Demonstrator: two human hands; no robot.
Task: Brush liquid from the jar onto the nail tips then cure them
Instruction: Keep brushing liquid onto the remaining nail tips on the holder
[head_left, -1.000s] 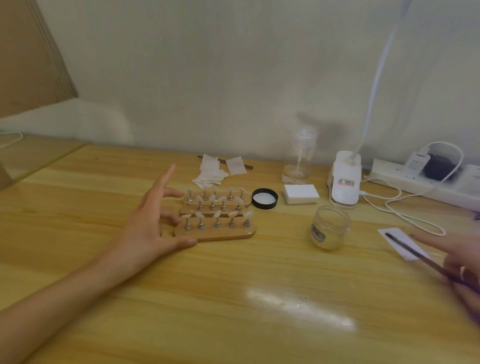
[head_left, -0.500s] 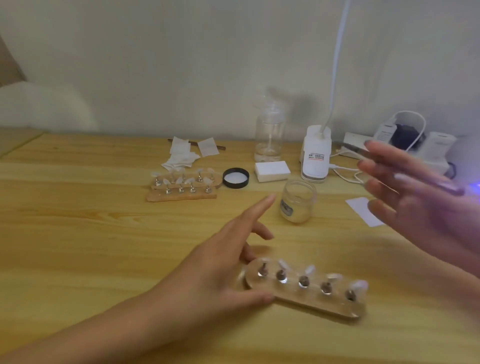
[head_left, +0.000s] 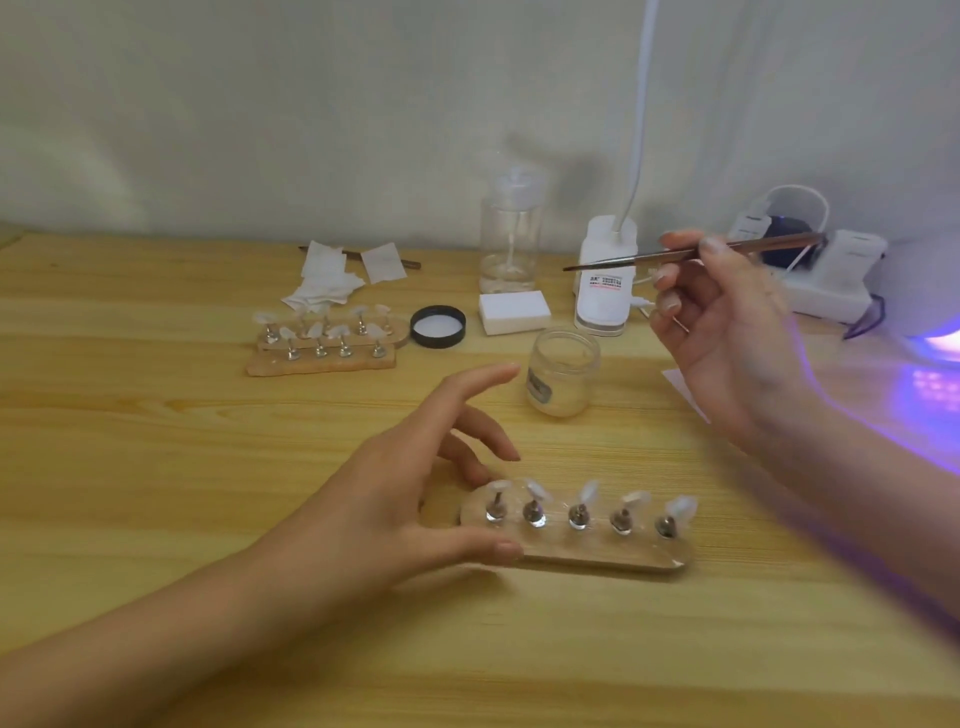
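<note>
Head view: the left hand's fingers pinch the left end of the wooden holder, thumb on its near edge and curled middle fingers on its far edge, while the index finger sticks out straight toward the jar. That grip matches half a second ago. A second ago this holder stood at the back with the two other holders; it now lies on the table close to the person. The right hand has changed. Its fingers were stretched flat half a second ago and are now curled, pinching the brush between thumb and fingertips. The hand is raised above the table, and the dark brush tip points left, above and behind the jar.

Five nail tips stand on metal posts along the wooden holder. The jar is open, clear glass with a label, just beyond the left index finger; it looks milky low down, though the level is hard to read. Its black lid lies upside down to the left, next to a white block. Behind stand a clear pump bottle and a white lamp base. White wipes lie behind the two other holders. At the right edge a curing lamp throws violet light over the table.
</note>
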